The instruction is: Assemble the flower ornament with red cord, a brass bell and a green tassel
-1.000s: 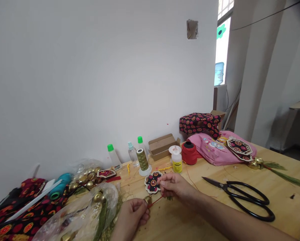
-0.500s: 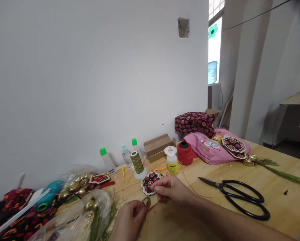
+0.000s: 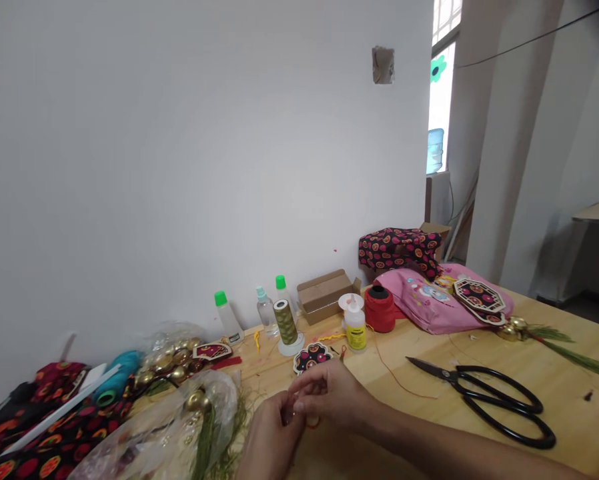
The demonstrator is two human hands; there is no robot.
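Observation:
My left hand (image 3: 275, 433) and my right hand (image 3: 337, 399) meet low in the middle of the head view, with fingertips touching. The right fingers pinch a thin red cord (image 3: 312, 421), a small loop of which shows under them. The left thumb and fingers are closed together; what they grip is hidden. Just beyond the hands lies a scalloped wooden-edged ornament (image 3: 310, 358) with dark fruit-patterned cloth, partly covered by the right hand. A white glue bottle with a yellow label (image 3: 355, 331) stands behind it.
Black-handled scissors (image 3: 479, 393) lie at right. Behind stand a green thread spool (image 3: 285, 322), red thread cone (image 3: 379, 310) and cardboard box (image 3: 328, 293). A pink bag (image 3: 419, 303) sits at back right. At left are gold bells (image 3: 177, 360), a plastic bag (image 3: 144, 427) and teal thread (image 3: 117, 380).
My hands have come together, the right one moving down to the left fingertips. The gold piece by the left fingers is now hidden, and the cord has become a small loop. The view has shifted left.

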